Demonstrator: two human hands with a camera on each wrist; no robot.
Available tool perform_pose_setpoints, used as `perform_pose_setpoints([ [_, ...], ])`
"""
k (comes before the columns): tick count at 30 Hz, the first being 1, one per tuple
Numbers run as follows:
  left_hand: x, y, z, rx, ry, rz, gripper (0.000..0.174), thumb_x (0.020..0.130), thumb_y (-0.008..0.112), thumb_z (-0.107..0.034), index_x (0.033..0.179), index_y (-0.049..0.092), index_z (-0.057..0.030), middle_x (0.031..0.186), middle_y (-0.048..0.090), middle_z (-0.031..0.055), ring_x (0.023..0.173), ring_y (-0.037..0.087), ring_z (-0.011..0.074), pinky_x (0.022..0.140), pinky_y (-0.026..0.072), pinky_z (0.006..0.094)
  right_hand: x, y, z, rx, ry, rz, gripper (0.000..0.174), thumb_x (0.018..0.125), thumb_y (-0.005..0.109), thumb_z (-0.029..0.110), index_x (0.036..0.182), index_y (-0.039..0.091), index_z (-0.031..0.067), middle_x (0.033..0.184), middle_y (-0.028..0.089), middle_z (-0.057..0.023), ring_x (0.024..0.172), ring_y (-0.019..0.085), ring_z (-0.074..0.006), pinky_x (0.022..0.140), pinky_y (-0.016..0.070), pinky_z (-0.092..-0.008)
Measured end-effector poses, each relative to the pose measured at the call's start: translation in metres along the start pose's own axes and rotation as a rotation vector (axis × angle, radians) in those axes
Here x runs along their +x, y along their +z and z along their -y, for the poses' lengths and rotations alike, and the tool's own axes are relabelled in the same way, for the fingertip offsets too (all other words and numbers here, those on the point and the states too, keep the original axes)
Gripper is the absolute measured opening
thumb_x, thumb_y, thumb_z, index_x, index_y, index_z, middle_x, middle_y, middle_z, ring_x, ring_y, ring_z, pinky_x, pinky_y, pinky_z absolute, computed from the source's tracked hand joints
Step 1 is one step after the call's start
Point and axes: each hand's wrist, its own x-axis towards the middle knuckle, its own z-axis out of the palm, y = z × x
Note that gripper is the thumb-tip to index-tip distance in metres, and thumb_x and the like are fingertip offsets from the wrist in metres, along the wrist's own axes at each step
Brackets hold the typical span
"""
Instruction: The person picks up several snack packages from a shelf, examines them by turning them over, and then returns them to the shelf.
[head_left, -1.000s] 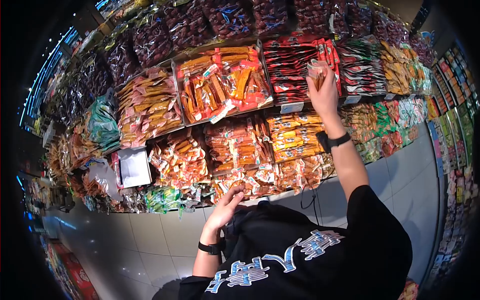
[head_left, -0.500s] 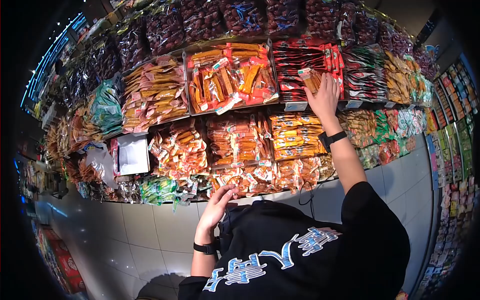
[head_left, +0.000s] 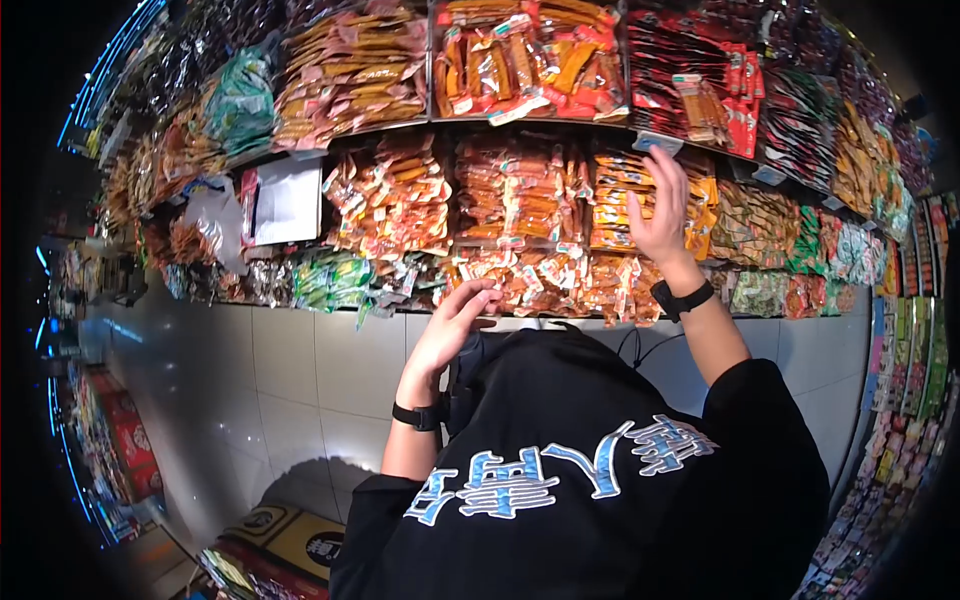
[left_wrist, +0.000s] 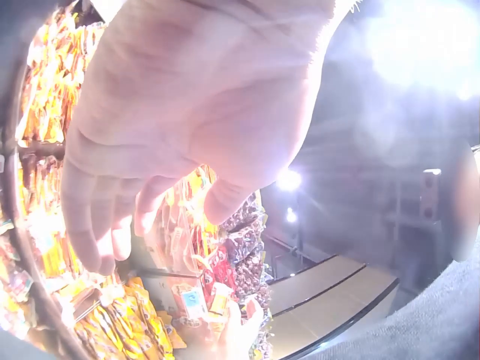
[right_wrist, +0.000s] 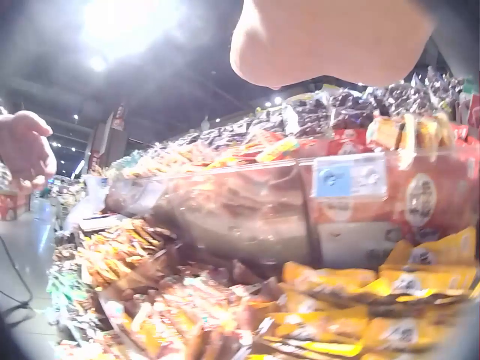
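My right hand (head_left: 662, 215) hovers over the yellow packets (head_left: 615, 190) in the lower row, fingers extended and holding nothing. Above it, a clear packet of brown sticks (head_left: 703, 108) lies on the red packets (head_left: 670, 75) of the upper row. My left hand (head_left: 455, 325) hangs loosely bent at the front edge of the display, near the small orange packets (head_left: 560, 285), with nothing in its grasp. The left wrist view shows its palm (left_wrist: 187, 105) large, fingers pointing down. Only the heel of my right hand (right_wrist: 330, 37) shows in the right wrist view.
Dividers split the display into bins, with price tags (head_left: 657, 142) along the upper ledge. A white open box (head_left: 288, 205) and a clear plastic bag (head_left: 213, 220) sit at left. A dark cable (head_left: 640, 350) hangs by the front edge. Tiled floor (head_left: 290, 370) lies below.
My right hand has let go of the clear packet, leaving it on the red packets, and drawn back toward me over the yellow ones. The head view has tilted lower. My left hand stays nearly as before.
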Motion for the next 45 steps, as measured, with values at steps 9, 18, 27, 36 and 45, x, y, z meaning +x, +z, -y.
perform_pose_setpoints([
  [9, -0.021, -0.031, 0.002, -0.011, -0.052, -0.084, 0.037, 0.102, 0.047, -0.025, 0.13, 0.051, -0.0004, 0.117, 0.064, 0.0086, 0.104, 0.063, 0.0186, 0.091, 0.0506, 0.0347, -0.027, 0.129, 0.036, 0.147, 0.159, 0.557, 0.05, 0.085, 0.065, 0.025, 0.127, 0.05, 0.0025, 0.134, 0.05, -0.0159, 0.124, 0.048, -0.0338, 0.105, 0.0385, -0.0435],
  [18, -0.032, -0.1, -0.012, -0.036, -0.097, -0.084, 0.037, 0.102, 0.05, -0.025, 0.13, 0.051, -0.0016, 0.116, 0.063, 0.0085, 0.104, 0.062, 0.0184, 0.091, 0.0505, 0.034, 0.045, 0.253, 0.067, -0.114, 0.114, 0.794, 0.058, 0.081, 0.067, 0.024, 0.13, 0.048, -0.0014, 0.123, 0.057, -0.0201, 0.116, 0.054, -0.0353, 0.104, 0.0397, -0.0457],
  [27, -0.032, -0.188, -0.03, -0.021, -0.116, -0.08, 0.038, 0.101, 0.05, -0.028, 0.129, 0.051, -0.002, 0.119, 0.063, 0.0093, 0.106, 0.063, 0.0189, 0.092, 0.0487, 0.0329, 0.045, 0.315, 0.074, -0.46, 0.085, 0.828, 0.066, 0.076, 0.071, 0.03, 0.132, 0.049, 0.0029, 0.134, 0.051, -0.0204, 0.125, 0.048, -0.0356, 0.106, 0.038, -0.0451],
  [36, -0.021, -0.243, -0.046, 0.003, -0.141, -0.03, 0.038, 0.101, 0.051, -0.029, 0.128, 0.052, -0.0021, 0.121, 0.063, 0.0098, 0.107, 0.062, 0.0192, 0.093, 0.0479, 0.0327, 0.029, 0.335, 0.079, -0.435, 0.328, 0.72, 0.059, 0.074, 0.067, 0.031, 0.124, 0.054, 0.0027, 0.123, 0.054, -0.0196, 0.114, 0.053, -0.0342, 0.099, 0.0406, -0.0466],
  [45, -0.02, -0.254, -0.057, 0.027, -0.166, -0.046, 0.038, 0.101, 0.05, -0.029, 0.127, 0.052, -0.0022, 0.12, 0.062, 0.0105, 0.107, 0.063, 0.0209, 0.092, 0.0492, 0.0331, 0.027, 0.344, 0.061, -0.496, 0.304, 0.711, 0.052, 0.076, 0.064, 0.038, 0.114, 0.063, 0.0032, 0.105, 0.066, -0.019, 0.097, 0.063, -0.0356, 0.094, 0.0452, -0.047],
])
